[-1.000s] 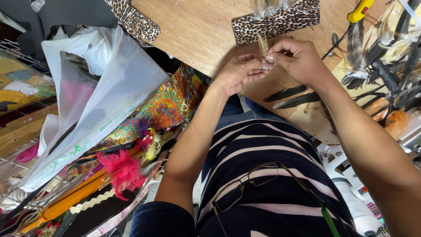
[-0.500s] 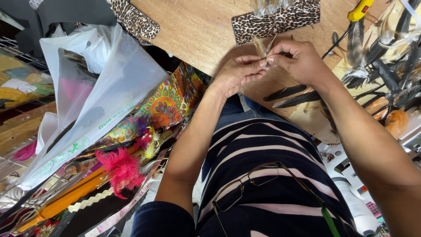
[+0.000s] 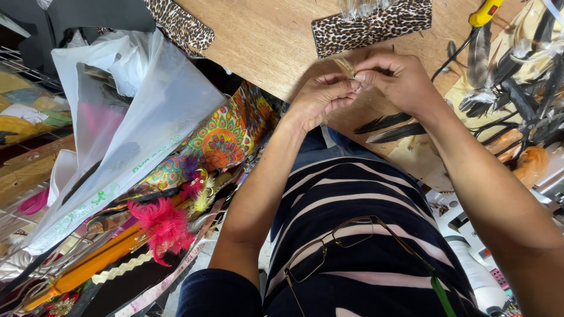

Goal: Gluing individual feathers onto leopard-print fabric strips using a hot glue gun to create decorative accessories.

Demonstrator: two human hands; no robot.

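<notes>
Both our hands meet over the near edge of the wooden table (image 3: 264,41): the left hand (image 3: 320,97) and the right hand (image 3: 396,79) pinch a small pale feather (image 3: 345,66) between their fingertips, held just above the wood. Just beyond it lies a leopard-print strip (image 3: 371,26); a second leopard-print piece (image 3: 179,26) hangs over the table's left edge. Two dark feathers (image 3: 390,128) rest near the right wrist, and more dark feathers (image 3: 517,88) crowd the right side. Bare wood stays open between the two print pieces. Left of the table a clear plastic bag (image 3: 129,129) and pink feathers (image 3: 164,226) fill the room.
</notes>
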